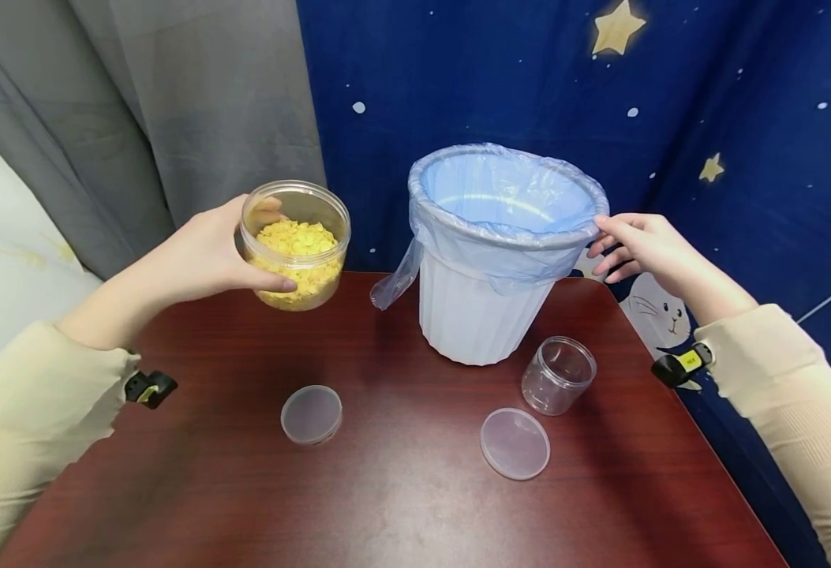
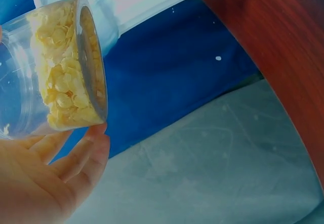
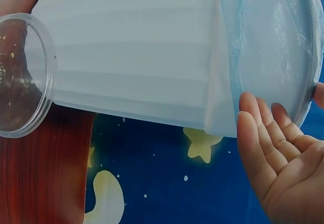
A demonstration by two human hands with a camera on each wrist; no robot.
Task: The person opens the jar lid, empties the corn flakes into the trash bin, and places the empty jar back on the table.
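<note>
In the head view my left hand [image 1: 205, 248] grips a clear plastic jar [image 1: 296, 272] above the table, thumb and fingers round its side. The jar is lidless, tilted, and part filled with yellow flakes [image 1: 308, 237], seen also through the wall in the left wrist view as yellow flakes [image 2: 63, 77]. My right hand [image 1: 645, 244] pinches the rim of a white trash bin [image 1: 482, 308] between thumb and index finger, the other fingers loosely bent beside it. A blue plastic bag [image 1: 507, 237] lines the bin and folds over its rim.
A second clear jar [image 1: 557, 379], lidless, stands by the bin's base. One round lid [image 1: 514, 443] lies in front of it, and another lid [image 1: 312, 415] lies further left. Blue and grey curtains hang behind the reddish-brown table [image 1: 401, 497].
</note>
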